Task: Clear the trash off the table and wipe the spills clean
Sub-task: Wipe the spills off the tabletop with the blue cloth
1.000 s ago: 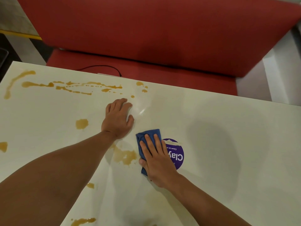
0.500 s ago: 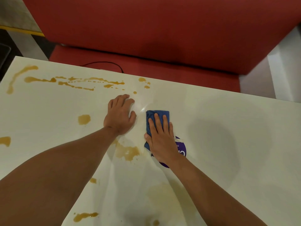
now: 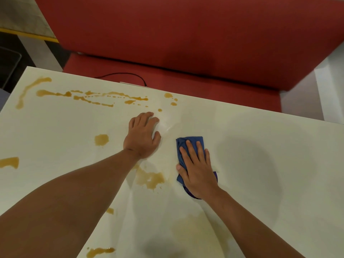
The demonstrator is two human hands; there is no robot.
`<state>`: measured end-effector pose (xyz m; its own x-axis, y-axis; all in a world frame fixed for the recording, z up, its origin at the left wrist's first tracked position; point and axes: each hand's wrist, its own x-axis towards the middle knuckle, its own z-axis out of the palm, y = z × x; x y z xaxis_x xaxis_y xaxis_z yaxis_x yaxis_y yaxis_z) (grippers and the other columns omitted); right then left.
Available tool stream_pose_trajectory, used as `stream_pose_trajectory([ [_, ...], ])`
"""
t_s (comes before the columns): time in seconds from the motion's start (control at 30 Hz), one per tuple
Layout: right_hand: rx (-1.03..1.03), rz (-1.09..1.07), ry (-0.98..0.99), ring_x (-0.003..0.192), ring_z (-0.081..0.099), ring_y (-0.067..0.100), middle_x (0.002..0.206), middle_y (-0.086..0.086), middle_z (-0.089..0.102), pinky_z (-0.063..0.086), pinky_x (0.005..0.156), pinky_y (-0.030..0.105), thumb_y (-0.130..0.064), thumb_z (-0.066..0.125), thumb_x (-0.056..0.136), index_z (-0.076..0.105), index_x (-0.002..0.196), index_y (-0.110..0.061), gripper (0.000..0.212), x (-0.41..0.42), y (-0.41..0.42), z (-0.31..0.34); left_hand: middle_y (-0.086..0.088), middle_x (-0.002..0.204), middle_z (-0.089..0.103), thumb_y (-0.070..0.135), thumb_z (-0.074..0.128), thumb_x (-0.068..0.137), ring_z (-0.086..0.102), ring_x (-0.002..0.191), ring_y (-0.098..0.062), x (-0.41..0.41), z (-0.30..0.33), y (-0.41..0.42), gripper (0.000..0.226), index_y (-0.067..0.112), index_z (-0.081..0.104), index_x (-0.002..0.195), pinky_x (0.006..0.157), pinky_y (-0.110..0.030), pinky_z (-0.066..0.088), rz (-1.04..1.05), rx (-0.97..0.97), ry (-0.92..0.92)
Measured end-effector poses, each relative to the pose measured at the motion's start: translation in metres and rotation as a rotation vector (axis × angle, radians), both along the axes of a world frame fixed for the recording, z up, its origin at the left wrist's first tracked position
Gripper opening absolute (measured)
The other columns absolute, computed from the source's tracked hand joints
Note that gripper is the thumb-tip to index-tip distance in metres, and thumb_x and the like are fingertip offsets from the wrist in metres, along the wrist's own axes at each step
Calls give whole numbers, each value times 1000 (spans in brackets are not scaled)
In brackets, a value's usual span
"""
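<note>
With our right hand (image 3: 197, 170) pressed flat on the blue cloth (image 3: 189, 144) and our left hand (image 3: 142, 135) braced on the table (image 3: 260, 146), we should sweep leftward through the brown puddle (image 3: 150, 178).

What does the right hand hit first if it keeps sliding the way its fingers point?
Nothing on the table, it seems: the right hand, flat on the blue cloth, points up-frame over bare white table to the far edge. The nearest brown spots sit left of that line.
</note>
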<state>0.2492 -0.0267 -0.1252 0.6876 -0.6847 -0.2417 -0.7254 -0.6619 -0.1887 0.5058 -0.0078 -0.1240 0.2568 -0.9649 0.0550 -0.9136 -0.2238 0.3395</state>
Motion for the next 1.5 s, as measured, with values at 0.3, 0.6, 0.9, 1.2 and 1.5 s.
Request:
stream_pose_trajectory([
  [0.3, 36, 51, -50, 157, -5, 24, 170, -5, 5, 11, 126, 50, -57, 19, 106, 17, 161, -25, 63, -46, -15, -1, -6, 143, 47, 31, 55, 89, 40, 133, -26, -1, 1, 0, 43, 17, 54, 130, 112, -44, 30, 7, -14, 10],
  [0.6, 25, 34, -60, 157, 1, 28, 169, 0, 11, 17, 125, 53, -55, 21, 106, 21, 160, -22, 63, -46, -15, -1, -7, 143, 47, 30, 56, 88, 40, 132, -26, -2, 1, -1, 43, 16, 55, 129, 111, -44, 30, 5, -12, -3],
  [0.9, 24, -15, -72, 157, 6, 30, 169, 2, 17, 20, 124, 53, -56, 20, 106, 28, 159, -20, 65, -64, -3, -2, -7, 143, 46, 32, 53, 87, 40, 133, -27, -4, 3, 0, 46, 17, 54, 130, 113, -45, 29, 8, -14, 15],
  [1.2, 48, -102, -96, 157, 2, 28, 169, 1, 13, 14, 126, 50, -58, 19, 106, 22, 160, -22, 65, -88, 21, -2, -9, 143, 46, 33, 47, 87, 39, 134, -29, -11, 10, 2, 47, 17, 52, 131, 113, -46, 26, 26, 21, 25],
  [1.5, 39, -222, -54, 156, -11, 22, 170, -4, 0, 2, 127, 43, -57, 11, 106, 10, 162, -25, 65, -159, 58, -3, -15, 147, 46, 34, 43, 90, 40, 137, -36, -37, 29, 8, 54, 12, 54, 137, 115, -49, 29, -41, 192, 123],
])
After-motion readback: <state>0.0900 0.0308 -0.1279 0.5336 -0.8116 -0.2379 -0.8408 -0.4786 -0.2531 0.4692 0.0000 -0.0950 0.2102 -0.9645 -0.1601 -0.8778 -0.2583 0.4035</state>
